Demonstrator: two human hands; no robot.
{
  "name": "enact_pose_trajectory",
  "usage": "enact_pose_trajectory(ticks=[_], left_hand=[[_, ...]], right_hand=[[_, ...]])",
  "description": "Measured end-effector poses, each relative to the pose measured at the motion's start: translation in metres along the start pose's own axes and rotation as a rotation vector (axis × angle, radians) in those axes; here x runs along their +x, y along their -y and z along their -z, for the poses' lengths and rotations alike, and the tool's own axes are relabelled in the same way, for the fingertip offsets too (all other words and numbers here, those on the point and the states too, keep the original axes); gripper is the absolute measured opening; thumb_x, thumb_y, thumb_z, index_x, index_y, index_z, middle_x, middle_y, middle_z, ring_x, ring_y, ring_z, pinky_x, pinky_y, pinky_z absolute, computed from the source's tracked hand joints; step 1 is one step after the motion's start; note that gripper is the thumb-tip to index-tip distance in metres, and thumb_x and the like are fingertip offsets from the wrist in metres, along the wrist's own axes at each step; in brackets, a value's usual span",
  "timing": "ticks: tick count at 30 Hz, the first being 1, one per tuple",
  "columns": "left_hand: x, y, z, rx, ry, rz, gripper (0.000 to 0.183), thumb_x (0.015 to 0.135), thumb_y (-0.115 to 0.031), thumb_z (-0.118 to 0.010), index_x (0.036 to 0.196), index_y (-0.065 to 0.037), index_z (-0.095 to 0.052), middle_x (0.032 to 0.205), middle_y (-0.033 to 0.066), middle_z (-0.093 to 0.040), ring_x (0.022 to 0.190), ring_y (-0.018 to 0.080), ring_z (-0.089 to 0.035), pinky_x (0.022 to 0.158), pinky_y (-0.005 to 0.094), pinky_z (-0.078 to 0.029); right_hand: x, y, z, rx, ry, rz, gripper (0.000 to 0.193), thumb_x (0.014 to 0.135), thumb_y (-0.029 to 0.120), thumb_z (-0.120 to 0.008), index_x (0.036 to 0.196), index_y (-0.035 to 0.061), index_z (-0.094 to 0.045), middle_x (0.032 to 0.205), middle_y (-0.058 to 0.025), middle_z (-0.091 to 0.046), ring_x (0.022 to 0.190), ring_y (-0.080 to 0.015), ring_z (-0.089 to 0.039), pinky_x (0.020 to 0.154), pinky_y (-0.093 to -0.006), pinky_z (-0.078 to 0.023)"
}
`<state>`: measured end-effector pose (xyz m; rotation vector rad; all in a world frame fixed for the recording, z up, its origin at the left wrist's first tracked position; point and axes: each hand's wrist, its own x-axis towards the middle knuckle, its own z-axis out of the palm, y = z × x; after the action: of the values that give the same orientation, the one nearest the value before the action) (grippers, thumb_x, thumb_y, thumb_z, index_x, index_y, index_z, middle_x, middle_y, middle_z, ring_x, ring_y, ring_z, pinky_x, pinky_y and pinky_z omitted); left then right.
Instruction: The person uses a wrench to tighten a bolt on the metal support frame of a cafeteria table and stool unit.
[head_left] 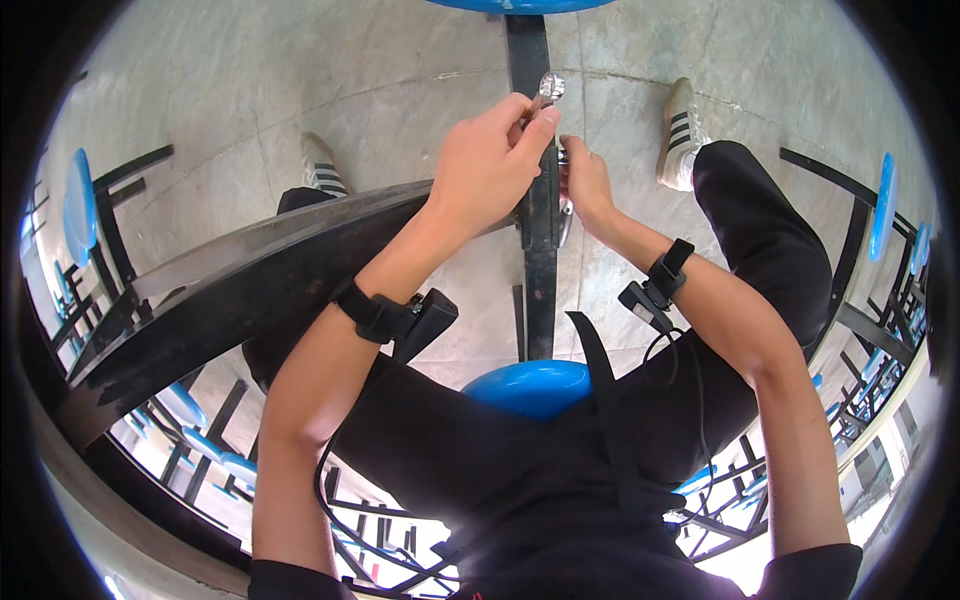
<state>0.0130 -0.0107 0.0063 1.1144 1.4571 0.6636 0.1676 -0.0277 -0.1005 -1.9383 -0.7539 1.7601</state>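
My left hand (485, 165) is closed around a shiny chrome ratchet wrench (551, 87), whose rounded head sticks out beyond the fingers. It is over a black metal beam (540, 290). On the beam's right side, my right hand (587, 183) is closed on a slim silver tool (566, 226); its lower end shows below the fingers, and its exact kind is hidden. A thicker black frame bar (250, 290) comes in from the left and meets the beam under my left hand. The fastening at this joint is covered by my hands.
Round blue seats sit at both ends of the beam, one far seat (520, 4) and one near seat (530, 388) between my thighs. Grey concrete floor (400, 110) lies below. More blue-seated black frames stand left and right. A black strap (595, 360) hangs before me.
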Motion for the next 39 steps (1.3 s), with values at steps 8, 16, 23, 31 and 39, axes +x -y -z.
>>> enact_pose_trajectory(ticks=[8,16,23,31,39], left_hand=[[0.018,-0.002,0.003,-0.054,0.018,0.066,0.044,0.086,-0.043,-0.053,0.076,0.000,-0.055,0.061,0.0019,-0.050,0.051,0.0118,-0.058,0.048,0.0227,-0.037],[0.022,-0.002,0.004,-0.120,0.024,0.095,0.043,0.084,-0.041,-0.057,0.072,0.000,-0.055,0.063,0.0008,-0.050,0.049,0.0104,-0.056,0.046,0.0218,-0.039],[0.030,0.010,0.000,-0.055,0.006,0.003,0.040,0.085,-0.036,-0.052,0.096,0.002,-0.058,0.070,0.0053,-0.060,0.055,0.0126,-0.060,0.050,0.0247,-0.044],[0.036,0.010,0.005,-0.021,-0.033,-0.042,0.037,0.090,-0.032,-0.045,0.091,0.003,-0.057,0.064,0.0070,-0.058,0.055,0.0163,-0.063,0.053,0.0289,-0.044],[0.032,0.009,0.007,-0.029,-0.096,0.033,0.034,0.092,-0.033,-0.044,0.088,-0.001,-0.054,0.061,0.0020,-0.048,0.053,0.0124,-0.059,0.053,0.0236,-0.038]], right_hand=[[0.011,-0.011,0.013,-0.191,0.090,0.534,0.030,0.089,0.028,-0.043,0.077,0.0010,-0.047,0.063,-0.0083,-0.050,0.058,-0.0147,-0.048,0.055,-0.0294,-0.040],[0.013,-0.009,0.014,-0.248,0.102,0.532,0.031,0.088,0.028,-0.044,0.080,-0.0016,-0.049,0.065,-0.0144,-0.051,0.062,-0.0216,-0.050,0.061,-0.0351,-0.041],[0.014,-0.009,0.009,-0.263,-0.009,0.423,0.035,0.090,0.030,-0.041,0.069,0.0026,-0.047,0.056,-0.0028,-0.043,0.050,-0.0109,-0.043,0.049,-0.0261,-0.035],[-0.002,0.010,0.007,-0.274,0.016,0.201,0.042,0.085,0.036,-0.041,0.077,-0.0028,-0.055,0.056,-0.0160,-0.051,0.056,-0.0253,-0.053,0.059,-0.0379,-0.041],[0.011,-0.007,0.007,-0.331,-0.059,0.365,0.041,0.085,0.037,-0.041,0.079,-0.0005,-0.057,0.055,-0.0115,-0.049,0.046,-0.0209,-0.050,0.051,-0.0355,-0.040]])
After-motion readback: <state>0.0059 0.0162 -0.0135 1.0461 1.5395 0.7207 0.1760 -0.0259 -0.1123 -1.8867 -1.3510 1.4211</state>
